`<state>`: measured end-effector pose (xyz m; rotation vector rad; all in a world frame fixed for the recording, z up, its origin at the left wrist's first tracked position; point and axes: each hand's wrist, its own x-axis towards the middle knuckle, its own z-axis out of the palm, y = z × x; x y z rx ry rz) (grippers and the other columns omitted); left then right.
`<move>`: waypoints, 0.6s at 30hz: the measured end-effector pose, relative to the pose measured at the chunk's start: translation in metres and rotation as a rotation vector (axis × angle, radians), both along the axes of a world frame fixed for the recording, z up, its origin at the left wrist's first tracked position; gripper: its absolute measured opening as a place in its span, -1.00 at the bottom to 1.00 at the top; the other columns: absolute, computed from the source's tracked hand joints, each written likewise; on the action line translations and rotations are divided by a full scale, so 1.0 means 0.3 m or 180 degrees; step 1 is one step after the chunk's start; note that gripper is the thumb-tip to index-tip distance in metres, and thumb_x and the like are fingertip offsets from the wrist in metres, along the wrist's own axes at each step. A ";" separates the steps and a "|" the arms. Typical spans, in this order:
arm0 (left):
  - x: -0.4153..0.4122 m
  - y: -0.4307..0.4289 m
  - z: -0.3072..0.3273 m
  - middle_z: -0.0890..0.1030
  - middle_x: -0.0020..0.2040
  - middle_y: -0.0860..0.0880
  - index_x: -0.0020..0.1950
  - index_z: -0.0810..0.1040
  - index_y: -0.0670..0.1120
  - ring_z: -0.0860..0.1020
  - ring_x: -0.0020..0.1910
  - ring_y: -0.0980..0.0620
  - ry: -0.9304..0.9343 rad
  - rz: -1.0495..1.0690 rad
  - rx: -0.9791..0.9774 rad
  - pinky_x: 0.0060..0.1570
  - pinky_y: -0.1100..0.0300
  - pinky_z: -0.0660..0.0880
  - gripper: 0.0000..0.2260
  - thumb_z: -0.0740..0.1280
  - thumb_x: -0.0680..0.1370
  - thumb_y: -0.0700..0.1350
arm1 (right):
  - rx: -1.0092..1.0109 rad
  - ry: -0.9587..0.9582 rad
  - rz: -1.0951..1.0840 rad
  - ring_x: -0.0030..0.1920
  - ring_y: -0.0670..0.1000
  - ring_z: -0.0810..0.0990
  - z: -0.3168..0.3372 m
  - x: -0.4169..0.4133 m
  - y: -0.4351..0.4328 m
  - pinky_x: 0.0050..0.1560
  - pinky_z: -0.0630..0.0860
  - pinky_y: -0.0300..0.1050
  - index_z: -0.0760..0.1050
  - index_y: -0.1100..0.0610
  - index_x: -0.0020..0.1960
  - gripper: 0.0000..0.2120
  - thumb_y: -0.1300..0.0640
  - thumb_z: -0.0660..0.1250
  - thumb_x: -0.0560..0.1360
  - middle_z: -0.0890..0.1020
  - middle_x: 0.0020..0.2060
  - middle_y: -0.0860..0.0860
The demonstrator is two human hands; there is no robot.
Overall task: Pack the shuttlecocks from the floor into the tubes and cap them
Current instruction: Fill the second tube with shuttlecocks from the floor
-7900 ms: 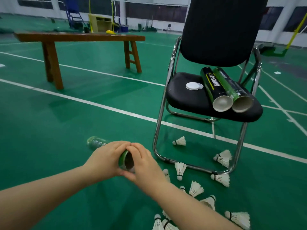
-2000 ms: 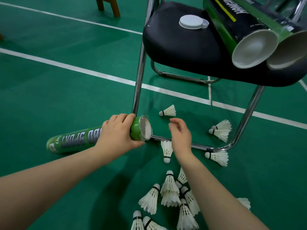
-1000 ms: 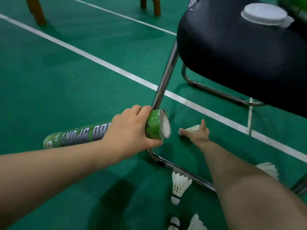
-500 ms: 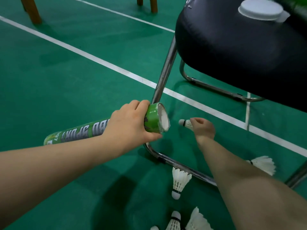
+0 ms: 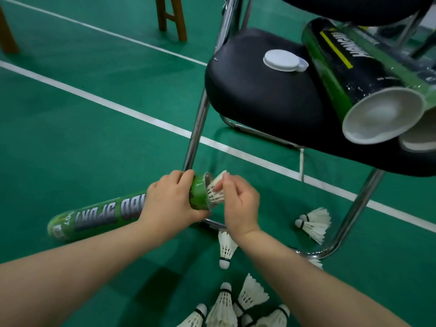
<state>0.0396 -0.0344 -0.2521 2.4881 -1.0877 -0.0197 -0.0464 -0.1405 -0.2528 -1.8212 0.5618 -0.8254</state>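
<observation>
My left hand (image 5: 171,199) grips the open end of a green tube (image 5: 101,214) that lies slanted over the floor. A white shuttlecock (image 5: 215,188) sits partly inside the tube's mouth, pinched by my right hand (image 5: 238,201). Several more shuttlecocks (image 5: 236,305) lie on the floor near me, one (image 5: 225,249) just below my right wrist and two (image 5: 315,224) by the chair leg. Two open black-and-green tubes (image 5: 349,74) lie on the chair seat beside white caps (image 5: 282,60).
The black chair (image 5: 254,95) with chrome legs stands right above my hands; its floor rail runs under the tube's mouth. A wooden bench leg (image 5: 171,17) stands at the back. White court lines (image 5: 118,107) cross the green floor.
My right hand picked a shuttlecock off the floor under the chair and brought it back to the tube's mouth. The view pulled back, so the tubes on the seat show again.
</observation>
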 end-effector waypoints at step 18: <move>-0.089 0.098 0.119 0.44 0.16 -0.03 0.32 0.30 -0.05 0.43 0.13 -0.09 0.0246 0.0070 -0.0145 0.06 0.02 0.40 -0.25 0.21 0.23 0.32 | -0.1113 0.1036 0.1145 -0.07 -0.13 0.50 0.148 -0.163 0.082 0.07 0.40 -0.07 0.48 -0.03 0.01 -0.56 -0.30 0.08 0.35 0.53 -0.17 -0.25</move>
